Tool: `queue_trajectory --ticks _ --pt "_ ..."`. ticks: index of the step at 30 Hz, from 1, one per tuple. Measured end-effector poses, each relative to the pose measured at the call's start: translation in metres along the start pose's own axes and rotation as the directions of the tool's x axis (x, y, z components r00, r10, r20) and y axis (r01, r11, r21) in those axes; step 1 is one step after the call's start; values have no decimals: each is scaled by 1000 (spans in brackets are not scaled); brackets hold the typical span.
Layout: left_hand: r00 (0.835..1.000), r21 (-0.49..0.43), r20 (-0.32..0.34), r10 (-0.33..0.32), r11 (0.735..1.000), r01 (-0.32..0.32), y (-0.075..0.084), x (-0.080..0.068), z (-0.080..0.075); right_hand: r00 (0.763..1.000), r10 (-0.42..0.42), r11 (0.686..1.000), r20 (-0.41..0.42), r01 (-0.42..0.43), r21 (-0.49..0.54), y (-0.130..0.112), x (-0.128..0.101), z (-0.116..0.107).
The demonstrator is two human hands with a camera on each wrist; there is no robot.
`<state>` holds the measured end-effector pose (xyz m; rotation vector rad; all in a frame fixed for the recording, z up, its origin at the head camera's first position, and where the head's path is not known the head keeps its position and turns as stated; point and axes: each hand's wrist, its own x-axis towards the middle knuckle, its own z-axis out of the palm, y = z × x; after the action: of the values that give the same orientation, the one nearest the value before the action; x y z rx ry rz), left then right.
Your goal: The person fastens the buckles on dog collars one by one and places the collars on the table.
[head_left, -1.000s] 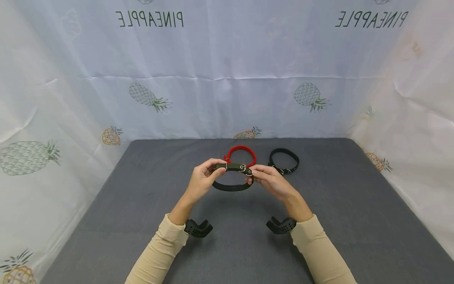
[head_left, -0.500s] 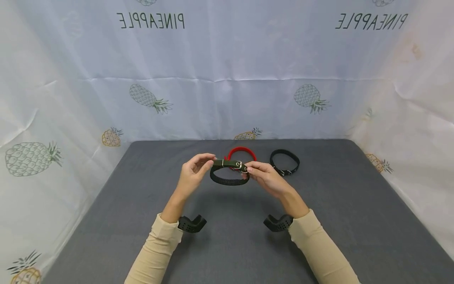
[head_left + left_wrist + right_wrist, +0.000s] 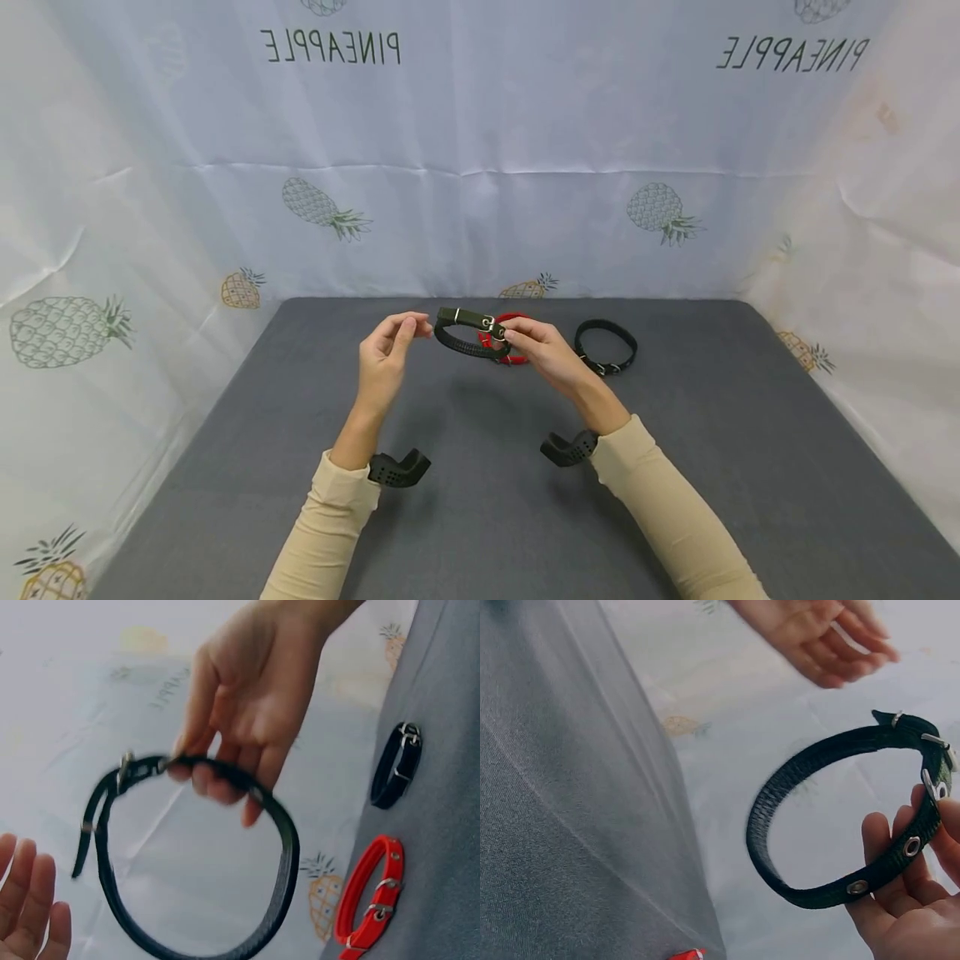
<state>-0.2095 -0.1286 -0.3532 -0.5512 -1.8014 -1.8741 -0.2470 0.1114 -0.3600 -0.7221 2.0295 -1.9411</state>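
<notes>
A dark green collar (image 3: 468, 319), buckled into a loop, hangs in the air above the table. My right hand (image 3: 551, 357) pinches it beside the metal buckle and ring; in the right wrist view the thumb and fingers of this hand (image 3: 915, 900) grip the strap (image 3: 780, 787) near its eyelets. Just left of the loop is my left hand (image 3: 384, 354), apart from it, with its fingers loosely extended and holding nothing. In the left wrist view the strap's free tip points toward the left hand's fingers (image 3: 34, 892).
A red collar (image 3: 514, 360) lies on the grey table (image 3: 480, 517) behind the held one, partly hidden by it. To its right lies a black collar (image 3: 632, 335). Pineapple-printed white cloth (image 3: 480, 125) hangs behind the table and at both sides.
The left hand has let go of the green collar and drawn away to the left. The right hand has carried the collar up and to the left, tilting it.
</notes>
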Motion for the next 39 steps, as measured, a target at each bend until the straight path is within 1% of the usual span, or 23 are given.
queue_trajectory --ticks 5,9,11,15,18,22,24,27,30,32,35,39 --pt "1000 -36 -3 31 999 -31 2 1 -1 999 25 996 -38 -28 -79 3 17 9" --pt "998 -62 -20 64 996 -65 1 2 -6 996 32 991 -87 -43 -128 9 30 15" --pt "997 -65 -27 67 996 -69 2 3 -8 993 34 990 -109 -48 -131 13 37 18" --pt "997 -58 -47 64 996 -67 5 4 -16 991 15 979 -133 -42 -199 24 51 24" --pt "997 -50 -51 66 996 -68 7 5 -22 988 19 964 -150 -59 -261 34 62 30" --pt "997 -26 -27 78 997 -79 9 7 -30 983 40 948 -180 -94 -304 46 71 39" --pt "996 -15 -21 87 996 -88 10 7 -34 981 28 938 -192 -92 -333 51 74 44" --pt "996 0 -24 87 996 -87 11 7 -38 980 -12 919 -200 -67 -388 57 78 50" --pt "997 10 -21 70 997 -70 11 7 -41 975 -46 897 -217 -56 -439 62 81 56" --pt "998 22 -14 62 998 -62 11 7 -42 970 -57 883 -236 -62 -466 66 82 60" --pt "998 24 -5 65 998 -65 11 6 -43 963 -62 864 -264 -81 -497 70 84 64" --pt "998 25 -1 67 997 -67 10 6 -44 958 -61 849 -282 -99 -519 77 85 68"
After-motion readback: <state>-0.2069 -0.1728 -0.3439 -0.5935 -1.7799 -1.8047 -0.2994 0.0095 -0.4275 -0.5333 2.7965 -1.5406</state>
